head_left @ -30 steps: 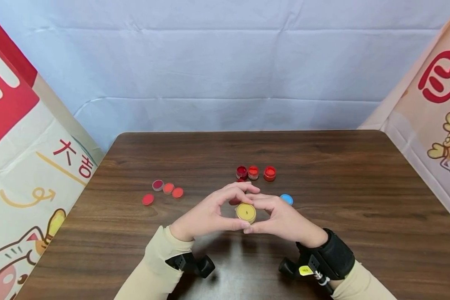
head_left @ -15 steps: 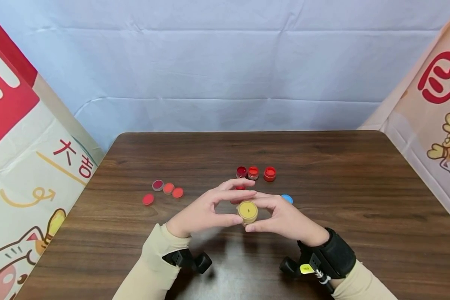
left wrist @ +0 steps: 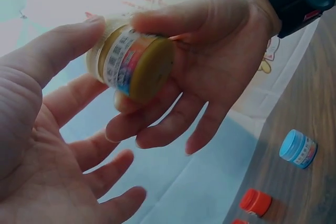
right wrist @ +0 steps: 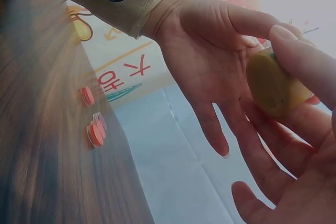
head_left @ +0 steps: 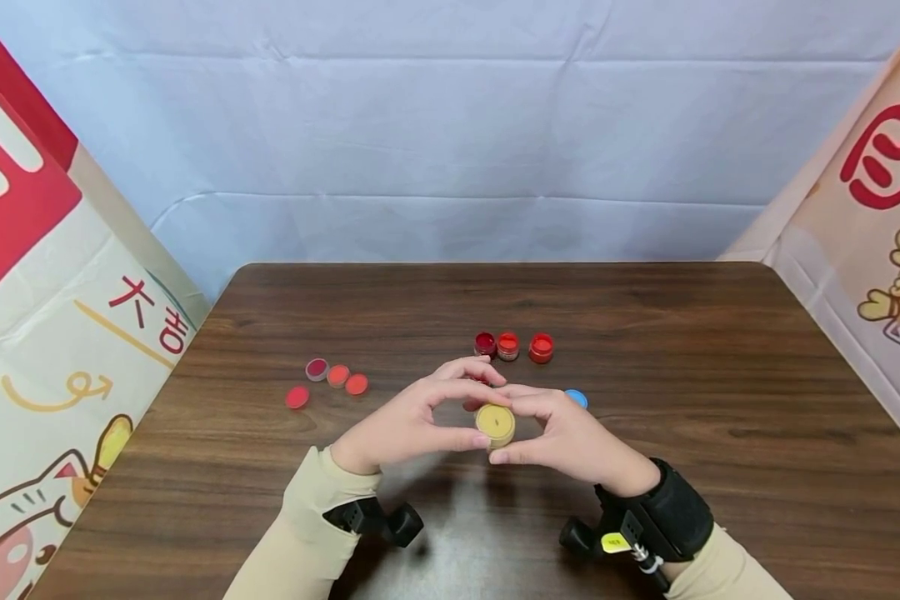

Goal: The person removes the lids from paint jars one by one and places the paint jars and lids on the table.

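A small yellow paint jar [head_left: 495, 423] with a printed label [left wrist: 122, 59] is held above the table between both hands. My left hand [head_left: 427, 422] pinches one end of it with thumb and index finger, the other fingers spread. From the opposite side my right hand [head_left: 566, 433] grips the jar, its thumb lying on the label in the left wrist view. The right wrist view shows the yellow end of the jar [right wrist: 270, 85] close to the left palm. A blue jar [head_left: 577, 398] stands behind the right hand, partly covered by it.
Open red jars stand farther back: a dark red one [head_left: 485, 344], a bright red one [head_left: 507, 345] and another red one [head_left: 541, 347]. Something red is mostly hidden behind the left fingers. Several round red lids [head_left: 338, 376] lie at the left of the wooden table [head_left: 645, 333].
The left fingers spread and drew back slightly from the jar, then the index fingertip came down on it again. The jar shifted slightly right. My right hand kept its grip.
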Motion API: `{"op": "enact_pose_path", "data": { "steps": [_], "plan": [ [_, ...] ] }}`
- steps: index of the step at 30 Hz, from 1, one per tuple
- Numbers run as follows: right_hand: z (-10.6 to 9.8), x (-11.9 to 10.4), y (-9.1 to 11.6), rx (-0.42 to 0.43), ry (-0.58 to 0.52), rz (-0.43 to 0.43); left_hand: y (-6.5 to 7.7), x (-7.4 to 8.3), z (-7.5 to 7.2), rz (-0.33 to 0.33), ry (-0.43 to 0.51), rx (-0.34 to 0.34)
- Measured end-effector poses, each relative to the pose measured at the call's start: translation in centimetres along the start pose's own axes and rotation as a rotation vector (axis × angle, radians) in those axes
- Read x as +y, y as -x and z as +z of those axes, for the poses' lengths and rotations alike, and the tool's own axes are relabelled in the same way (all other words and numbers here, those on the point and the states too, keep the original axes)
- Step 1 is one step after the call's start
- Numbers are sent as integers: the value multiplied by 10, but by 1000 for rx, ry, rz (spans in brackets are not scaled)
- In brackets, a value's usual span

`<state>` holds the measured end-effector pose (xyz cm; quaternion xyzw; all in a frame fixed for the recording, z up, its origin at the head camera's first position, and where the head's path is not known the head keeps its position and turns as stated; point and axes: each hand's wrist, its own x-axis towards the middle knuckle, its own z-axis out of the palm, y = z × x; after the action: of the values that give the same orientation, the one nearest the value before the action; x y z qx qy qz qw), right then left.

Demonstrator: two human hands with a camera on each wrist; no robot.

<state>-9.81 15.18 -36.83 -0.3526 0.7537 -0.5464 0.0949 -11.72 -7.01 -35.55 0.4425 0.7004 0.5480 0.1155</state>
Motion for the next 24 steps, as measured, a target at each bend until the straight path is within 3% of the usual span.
{"op": "enact_pose_path", "data": {
  "steps": [4, 9, 14, 19, 24],
  "plan": [
    [1, 0, -1, 19, -7, 15, -1, 1, 3, -42, -36, 48],
    [1, 0, 0, 45, 21, 74, -2, 1, 7, -66, -7, 80],
    [2, 3, -1, 47, 45, 80, -3, 0, 8, -99, 43, 53],
    [1, 5, -1, 39, 51, 96, -2, 0, 3, -73, 3, -3],
    [1, 5, -1, 32, 49, 113, -1, 0, 0, -53, -61, -9]
  ]
}}
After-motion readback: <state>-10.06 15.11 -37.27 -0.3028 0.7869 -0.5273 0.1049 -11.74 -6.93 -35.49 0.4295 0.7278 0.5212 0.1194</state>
